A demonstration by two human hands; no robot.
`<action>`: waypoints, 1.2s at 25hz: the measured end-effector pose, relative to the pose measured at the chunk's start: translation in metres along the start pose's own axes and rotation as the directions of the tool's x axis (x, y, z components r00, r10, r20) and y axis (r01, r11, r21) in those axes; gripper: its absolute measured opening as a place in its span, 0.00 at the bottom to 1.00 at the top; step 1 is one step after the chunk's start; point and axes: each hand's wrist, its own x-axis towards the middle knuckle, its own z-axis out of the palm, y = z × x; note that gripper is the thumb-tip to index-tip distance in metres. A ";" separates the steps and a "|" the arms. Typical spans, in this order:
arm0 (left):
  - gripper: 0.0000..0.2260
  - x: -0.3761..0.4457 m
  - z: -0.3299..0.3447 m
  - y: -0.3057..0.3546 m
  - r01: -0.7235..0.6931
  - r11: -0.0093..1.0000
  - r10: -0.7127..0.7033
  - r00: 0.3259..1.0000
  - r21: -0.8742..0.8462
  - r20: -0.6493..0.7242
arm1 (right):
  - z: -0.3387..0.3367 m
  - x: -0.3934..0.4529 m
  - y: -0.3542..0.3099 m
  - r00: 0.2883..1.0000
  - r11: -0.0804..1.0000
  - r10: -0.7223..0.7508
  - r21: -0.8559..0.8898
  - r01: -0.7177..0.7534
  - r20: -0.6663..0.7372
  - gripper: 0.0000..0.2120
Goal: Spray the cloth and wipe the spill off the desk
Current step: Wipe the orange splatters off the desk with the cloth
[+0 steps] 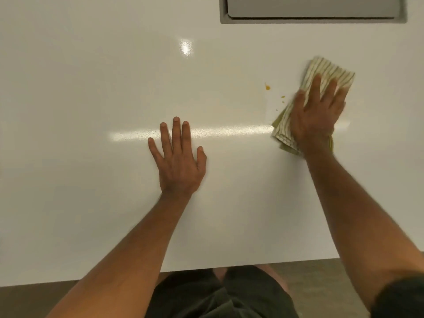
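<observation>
A green-and-white striped cloth (330, 72) lies folded on the white desk (91, 111) at the right. My right hand (317, 115) presses flat on top of it, fingers spread, blurred by motion. Small orange spill spots (267, 87) sit on the desk just left of the cloth, with a few tinier specks (282, 97) closer to it. My left hand (179, 161) rests palm down on the desk near the middle, fingers apart, holding nothing. No spray bottle is in view.
A grey recessed panel (312, 10) is set into the desk at the back right. The desk's near edge (206, 268) runs across the bottom, with the floor and my dark shorts below it. Light glare streaks cross the desk.
</observation>
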 end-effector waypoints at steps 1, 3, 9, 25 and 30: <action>0.31 0.000 0.001 0.000 -0.002 1.000 0.002 1.000 0.002 0.001 | 0.005 0.009 -0.027 0.999 0.999 -0.052 -0.004 0.052 0.007 0.31; 0.31 0.001 0.000 0.000 0.000 1.000 0.000 1.000 0.002 0.001 | 0.014 0.002 -0.080 0.977 0.978 -0.209 -0.018 0.210 0.034 0.31; 0.30 0.000 -0.005 -0.001 -0.005 1.000 0.005 1.000 -0.014 0.009 | 0.016 -0.155 -0.024 0.800 0.815 -0.576 0.039 0.579 0.166 0.29; 0.29 0.003 -0.006 0.000 0.007 1.000 -0.007 1.000 -0.003 0.020 | 0.025 -0.155 -0.081 0.757 0.768 -0.638 0.050 0.638 0.143 0.28; 0.29 0.004 -0.005 0.001 0.021 1.000 -0.020 1.000 -0.019 0.016 | -0.010 -0.217 0.109 0.846 0.870 -0.465 -0.044 0.492 0.259 0.29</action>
